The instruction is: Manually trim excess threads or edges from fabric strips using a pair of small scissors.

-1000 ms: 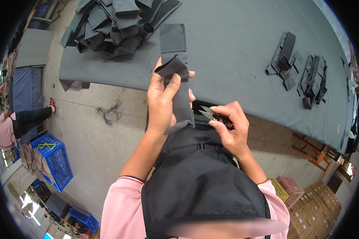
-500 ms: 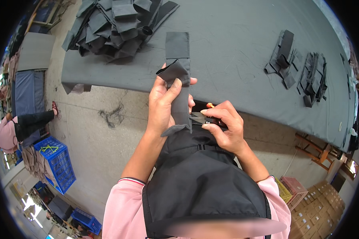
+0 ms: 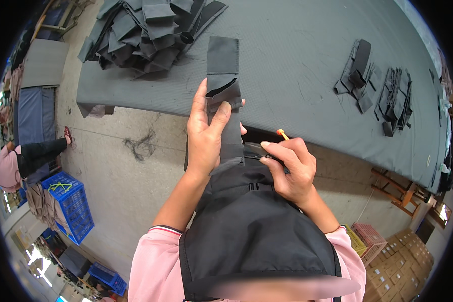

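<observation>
My left hand (image 3: 205,138) grips a dark grey fabric strip (image 3: 223,56), thumb on top and fingers behind. The strip runs lengthwise away from me, its far end over the table edge. Under my thumb a folded flap stands partly open. Beside the strip's near end, my right hand (image 3: 297,168) is closed on a pair of thread snips (image 3: 255,149); their blades point left at the strip's right edge. I cannot tell whether the blades touch the cloth. A small orange-tipped stick (image 3: 283,134) shows just beyond my right fingers.
A heap of dark strips (image 3: 146,35) lies on the grey-covered table (image 3: 287,60) at far left. Two smaller bundles, one strip bundle (image 3: 357,70) and another (image 3: 396,98), lie at right. Blue crate (image 3: 75,206) and thread tangle (image 3: 142,145) are on the floor; a person (image 3: 30,161) is at left.
My right hand has moved slightly right with the snips, and the orange-tipped stick shows more. The flap under my left thumb has shifted, and the strip's near end has straightened.
</observation>
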`<state>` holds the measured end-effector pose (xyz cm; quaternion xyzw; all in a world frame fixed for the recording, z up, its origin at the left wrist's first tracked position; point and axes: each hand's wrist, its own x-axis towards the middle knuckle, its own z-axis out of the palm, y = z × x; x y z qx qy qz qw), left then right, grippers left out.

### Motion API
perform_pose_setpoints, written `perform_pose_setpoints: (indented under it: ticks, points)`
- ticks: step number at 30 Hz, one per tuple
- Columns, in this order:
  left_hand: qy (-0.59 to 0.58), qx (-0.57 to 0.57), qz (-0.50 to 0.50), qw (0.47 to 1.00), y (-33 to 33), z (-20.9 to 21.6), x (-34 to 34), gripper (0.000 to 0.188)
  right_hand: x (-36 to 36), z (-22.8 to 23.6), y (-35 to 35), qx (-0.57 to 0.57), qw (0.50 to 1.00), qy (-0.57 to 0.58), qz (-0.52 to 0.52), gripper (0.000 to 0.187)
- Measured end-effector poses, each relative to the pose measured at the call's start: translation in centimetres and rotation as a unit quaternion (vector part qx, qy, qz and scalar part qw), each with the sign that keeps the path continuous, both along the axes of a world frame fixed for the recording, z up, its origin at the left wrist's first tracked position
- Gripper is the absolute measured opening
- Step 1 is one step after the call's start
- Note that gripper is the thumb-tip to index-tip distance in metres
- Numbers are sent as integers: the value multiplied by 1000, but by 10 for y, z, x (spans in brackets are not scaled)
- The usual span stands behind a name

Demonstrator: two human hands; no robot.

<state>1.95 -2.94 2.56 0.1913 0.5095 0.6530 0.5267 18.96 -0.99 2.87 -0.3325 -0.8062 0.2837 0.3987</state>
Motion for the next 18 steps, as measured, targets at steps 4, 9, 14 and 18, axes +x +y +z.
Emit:
perform_pose_setpoints:
  ticks: [4, 9, 14, 18]
  points:
    - [29, 10, 3, 1000, -1, 2, 0, 57, -9, -1, 7, -6, 997, -60, 37, 31]
    - [-45, 13, -56, 997, -7, 4, -6, 56, -19, 11, 9, 2, 994, -92, 54, 29]
    - [-69, 27, -92, 993, -11, 2, -11, 57, -17, 10, 11, -48, 982, -129, 132, 30]
    - [-131, 38, -124, 983, -11, 5, -11, 53, -17, 0, 11, -54, 984, -85, 145, 31]
